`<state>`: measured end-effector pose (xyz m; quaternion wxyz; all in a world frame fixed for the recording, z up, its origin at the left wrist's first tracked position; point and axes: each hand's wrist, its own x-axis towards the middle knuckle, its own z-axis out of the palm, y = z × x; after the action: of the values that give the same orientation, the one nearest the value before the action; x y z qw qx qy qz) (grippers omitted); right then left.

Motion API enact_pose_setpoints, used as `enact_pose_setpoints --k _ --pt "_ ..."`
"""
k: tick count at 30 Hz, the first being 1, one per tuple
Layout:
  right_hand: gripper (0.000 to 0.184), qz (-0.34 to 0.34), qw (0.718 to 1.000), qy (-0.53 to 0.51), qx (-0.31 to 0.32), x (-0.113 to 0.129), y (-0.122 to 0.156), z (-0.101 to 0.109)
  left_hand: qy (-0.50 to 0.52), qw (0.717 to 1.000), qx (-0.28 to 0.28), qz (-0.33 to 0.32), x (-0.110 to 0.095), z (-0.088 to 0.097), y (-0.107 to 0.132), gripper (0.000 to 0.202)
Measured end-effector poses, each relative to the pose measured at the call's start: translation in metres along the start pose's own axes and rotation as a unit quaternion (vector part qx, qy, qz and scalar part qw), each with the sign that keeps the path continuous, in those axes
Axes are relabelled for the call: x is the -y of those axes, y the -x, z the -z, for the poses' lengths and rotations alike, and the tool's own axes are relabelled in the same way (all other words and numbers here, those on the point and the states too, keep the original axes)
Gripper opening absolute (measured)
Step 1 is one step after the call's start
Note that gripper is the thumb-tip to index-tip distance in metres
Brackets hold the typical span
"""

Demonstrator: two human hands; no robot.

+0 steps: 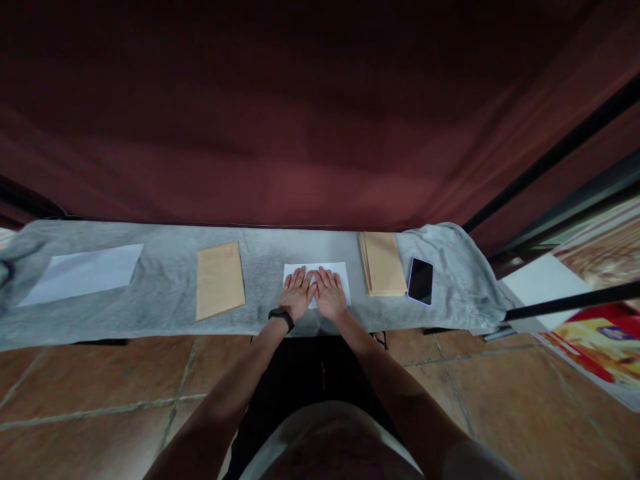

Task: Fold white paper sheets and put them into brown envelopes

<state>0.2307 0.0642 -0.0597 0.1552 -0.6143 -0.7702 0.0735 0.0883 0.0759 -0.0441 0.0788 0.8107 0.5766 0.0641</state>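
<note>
A folded white sheet of paper (339,272) lies at the middle of a table covered with grey cloth (165,293). My left hand (297,293) lies flat on the sheet's left half, fingers stretched out, with a black band on its wrist. My right hand (329,293) lies flat beside it on the right half, fingers also stretched out. The two hands touch at the thumbs. Neither hand holds anything.
A single tan envelope (219,279) lies left of the paper and a stack of tan envelopes (383,263) lies right of it. A dark phone (421,281) rests beside the stack. White sheets (83,273) sit far left. A dark red curtain (300,133) hangs behind.
</note>
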Motion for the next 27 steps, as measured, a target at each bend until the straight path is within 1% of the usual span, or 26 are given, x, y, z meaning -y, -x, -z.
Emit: enact_pose_setpoints --k 2,5,8,14,18,22,27 --pt "0.049 -0.008 1.0 0.016 -0.004 -0.002 -0.002 -0.003 -0.002 1.0 0.002 0.016 0.002 -0.006 -0.008 0.059" --pt "0.049 -0.03 0.999 0.03 -0.018 -0.007 -0.004 -0.005 -0.005 0.999 -0.012 0.042 0.01 -0.01 -0.012 0.065" --pt "0.051 -0.052 0.997 0.033 -0.036 -0.01 -0.006 -0.007 -0.002 0.997 -0.03 0.076 0.021 -0.01 -0.015 0.07" --pt "0.059 -0.091 0.993 0.046 -0.053 -0.019 -0.008 -0.01 -0.006 0.991 -0.046 0.122 0.036 -0.011 -0.014 0.07" --pt "0.067 -0.105 0.991 0.052 -0.059 -0.029 -0.004 -0.011 -0.012 0.99 -0.054 0.13 0.039 -0.014 -0.013 0.07" --pt "0.068 -0.112 0.989 0.057 -0.072 -0.036 0.005 -0.009 -0.019 0.99 -0.059 0.128 0.039 -0.013 -0.013 0.07" --pt "0.068 -0.109 0.988 0.069 -0.087 -0.043 0.02 -0.005 -0.026 0.99 -0.051 0.13 0.038 -0.009 -0.012 0.072"
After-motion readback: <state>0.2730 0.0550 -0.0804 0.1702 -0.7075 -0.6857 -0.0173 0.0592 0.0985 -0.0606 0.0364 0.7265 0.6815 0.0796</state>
